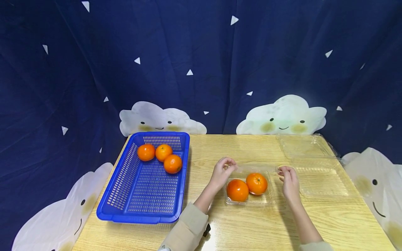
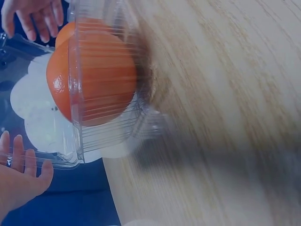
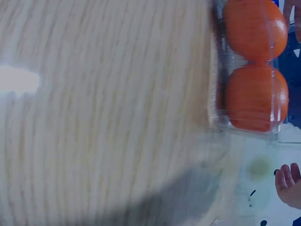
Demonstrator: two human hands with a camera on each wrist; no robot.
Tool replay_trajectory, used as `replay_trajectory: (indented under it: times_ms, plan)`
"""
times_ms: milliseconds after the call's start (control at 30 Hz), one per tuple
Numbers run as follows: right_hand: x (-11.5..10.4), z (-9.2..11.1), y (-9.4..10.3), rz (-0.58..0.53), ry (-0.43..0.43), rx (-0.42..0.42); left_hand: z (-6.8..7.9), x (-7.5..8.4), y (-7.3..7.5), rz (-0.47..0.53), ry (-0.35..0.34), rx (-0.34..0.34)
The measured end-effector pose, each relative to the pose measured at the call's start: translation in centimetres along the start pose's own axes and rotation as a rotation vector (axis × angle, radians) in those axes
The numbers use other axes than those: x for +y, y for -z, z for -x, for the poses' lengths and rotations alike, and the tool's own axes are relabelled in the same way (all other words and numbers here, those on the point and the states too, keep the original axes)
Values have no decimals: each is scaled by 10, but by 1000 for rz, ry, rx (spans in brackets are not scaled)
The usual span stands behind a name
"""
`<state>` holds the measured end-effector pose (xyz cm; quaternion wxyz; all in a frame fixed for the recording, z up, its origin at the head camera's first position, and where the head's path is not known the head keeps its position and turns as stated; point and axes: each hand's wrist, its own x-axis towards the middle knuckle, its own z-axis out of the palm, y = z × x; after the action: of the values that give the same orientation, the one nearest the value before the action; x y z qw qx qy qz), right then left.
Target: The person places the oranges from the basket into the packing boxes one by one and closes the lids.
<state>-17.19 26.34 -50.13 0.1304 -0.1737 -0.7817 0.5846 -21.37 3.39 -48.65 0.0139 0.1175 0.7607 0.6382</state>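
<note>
A clear plastic clamshell container (image 1: 268,200) lies on the table in front of me, its hinged lid (image 1: 257,168) raised at the far side. Two oranges sit side by side in its base: the left one (image 1: 237,190) a little nearer, the right one (image 1: 257,183) with its stem end up. My left hand (image 1: 221,173) pinches the lid's left corner between thumb and fingers. At the opposite corner, the fingertips of my right hand (image 1: 290,181) hold the lid. Both wrist views show the oranges through the ribbed plastic wall.
To the left stands a blue slotted basket (image 1: 142,219) with three oranges (image 1: 163,152) at its far end. Another clear container (image 1: 323,177) lies open on the right of the wooden table (image 1: 213,150). A dark blue curtain (image 1: 194,42) hangs behind.
</note>
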Motion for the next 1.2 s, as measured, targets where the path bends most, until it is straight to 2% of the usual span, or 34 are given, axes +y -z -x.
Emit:
replay_trajectory:
  times_ms: [200, 367, 633, 700, 833, 1100, 1200]
  plan:
    - [-10, 5, -1, -44, 79, -47, 2, -6, 1, -9, -24, -18]
    - [-12, 12, -4, 20, 114, -71, 4, -8, 1, -19, -43, -28]
    - [-4, 22, -9, 130, 170, -55, 22, 21, 11, -22, -137, -76]
    - [-1, 23, -10, 139, 190, -41, 24, 21, 12, -31, -160, -82]
    - [5, 26, -11, 144, 243, -29, 28, 18, 13, -49, -191, -89]
    - [9, 33, -10, 75, 384, -18, 31, 7, 14, -79, -246, -138]
    - [2, 39, -9, 83, 417, -18, 30, -7, 12, -94, -266, -147]
